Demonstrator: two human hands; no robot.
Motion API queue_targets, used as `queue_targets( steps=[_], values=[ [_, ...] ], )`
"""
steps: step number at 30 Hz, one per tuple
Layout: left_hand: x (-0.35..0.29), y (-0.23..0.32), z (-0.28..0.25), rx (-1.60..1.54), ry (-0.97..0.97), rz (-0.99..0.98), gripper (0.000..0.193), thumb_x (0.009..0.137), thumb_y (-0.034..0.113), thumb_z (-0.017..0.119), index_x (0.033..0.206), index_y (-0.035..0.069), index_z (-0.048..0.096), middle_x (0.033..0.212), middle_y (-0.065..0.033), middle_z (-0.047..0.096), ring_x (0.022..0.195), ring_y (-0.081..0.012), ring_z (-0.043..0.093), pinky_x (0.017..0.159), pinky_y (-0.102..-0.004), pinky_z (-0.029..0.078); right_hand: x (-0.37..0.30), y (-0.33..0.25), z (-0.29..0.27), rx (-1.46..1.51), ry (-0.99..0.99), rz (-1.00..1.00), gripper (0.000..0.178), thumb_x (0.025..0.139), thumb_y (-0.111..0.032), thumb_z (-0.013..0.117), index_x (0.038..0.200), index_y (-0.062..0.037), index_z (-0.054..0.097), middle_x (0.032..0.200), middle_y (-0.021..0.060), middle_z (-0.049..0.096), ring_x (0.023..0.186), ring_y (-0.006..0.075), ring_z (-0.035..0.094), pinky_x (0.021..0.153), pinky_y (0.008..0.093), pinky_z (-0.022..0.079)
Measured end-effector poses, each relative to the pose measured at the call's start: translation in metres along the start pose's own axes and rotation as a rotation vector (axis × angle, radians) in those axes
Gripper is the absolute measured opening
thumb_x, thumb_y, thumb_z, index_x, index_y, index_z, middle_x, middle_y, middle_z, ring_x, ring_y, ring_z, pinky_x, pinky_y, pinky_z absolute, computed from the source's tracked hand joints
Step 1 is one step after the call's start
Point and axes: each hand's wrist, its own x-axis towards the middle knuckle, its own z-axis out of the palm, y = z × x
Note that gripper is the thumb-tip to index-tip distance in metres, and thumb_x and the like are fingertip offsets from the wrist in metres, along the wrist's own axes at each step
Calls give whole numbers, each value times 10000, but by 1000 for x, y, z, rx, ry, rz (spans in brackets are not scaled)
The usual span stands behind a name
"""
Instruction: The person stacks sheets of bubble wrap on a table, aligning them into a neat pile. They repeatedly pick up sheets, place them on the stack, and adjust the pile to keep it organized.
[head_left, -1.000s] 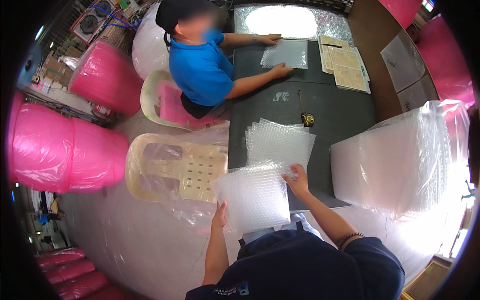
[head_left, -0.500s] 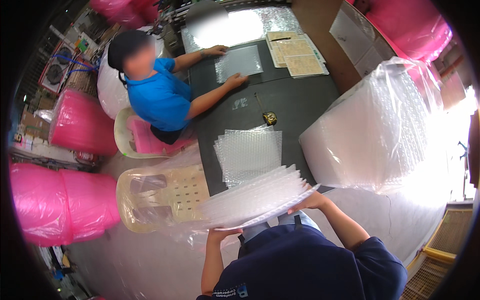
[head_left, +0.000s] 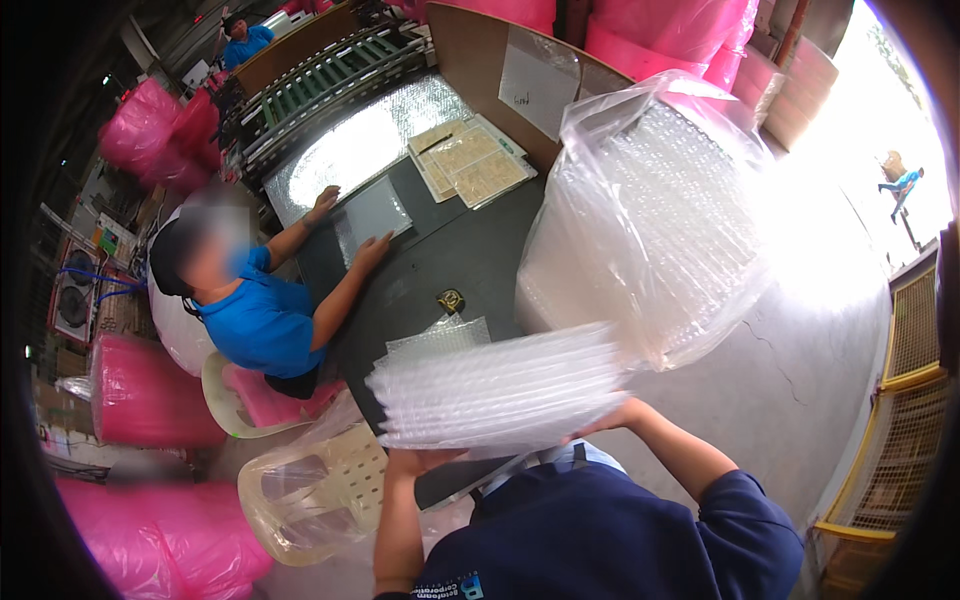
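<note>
A thick stack of bubble wrap sheets (head_left: 500, 385) is held in front of me, over the near end of the dark table. My left hand (head_left: 425, 460) grips its lower left side, with the fingers partly hidden beneath. At the lower right edge my right hand (head_left: 605, 418) closes on the same stack. Just beyond it, a few flat bubble wrap sheets (head_left: 432, 342) lie on the table, partly covered by the stack. A tape measure (head_left: 451, 301) rests past them. To the right stands a big clear plastic bag (head_left: 640, 230) filled with bubble wrap sheets.
Across the dark table (head_left: 440, 245), a co-worker in a blue shirt (head_left: 262, 320) has both hands at a bubble wrap piece (head_left: 372, 215). Papers (head_left: 470, 160) lie at the far side. Plastic chairs (head_left: 300, 490) and pink wrapped rolls (head_left: 170, 530) stand left; a yellow mesh barrier (head_left: 880, 440) is right.
My view has turned to the right. The stack in my hands is raised and more level, its layered edges facing me, and it has come nearer the bag.
</note>
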Motion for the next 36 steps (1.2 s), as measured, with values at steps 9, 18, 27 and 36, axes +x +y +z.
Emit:
queue_targets(
  steps=[9,18,27,36],
  values=[
    [249,87,71,-372,-78,569,513,711,270,678,1153,121,465,1320,-99,386,1203,-282,400,952,-414,357,-153,-38,-82,713,1089,-89,587,640,-183,771,1146,-24,519,1148,131,530,1077,240,488,941,386,361],
    [264,-29,168,164,64,821,572,658,54,674,1187,161,487,1066,-78,588,798,-246,606,606,-345,477,-134,-62,-75,956,1294,-167,524,645,-98,745,1110,-22,516,1052,89,562,974,194,534,856,353,427],
    [216,88,55,794,-928,433,355,708,361,677,915,78,621,981,-56,591,961,-233,549,825,-385,427,-92,-71,-132,592,1288,-217,521,675,-62,722,1126,-12,464,1000,89,579,927,162,559,807,315,465],
    [242,125,-17,942,-279,341,198,694,316,665,767,135,631,857,-3,566,884,-183,513,791,-375,339,-107,-109,-133,215,1322,-171,511,683,-54,721,1132,4,486,1006,104,583,915,191,566,827,320,452]
  ],
)
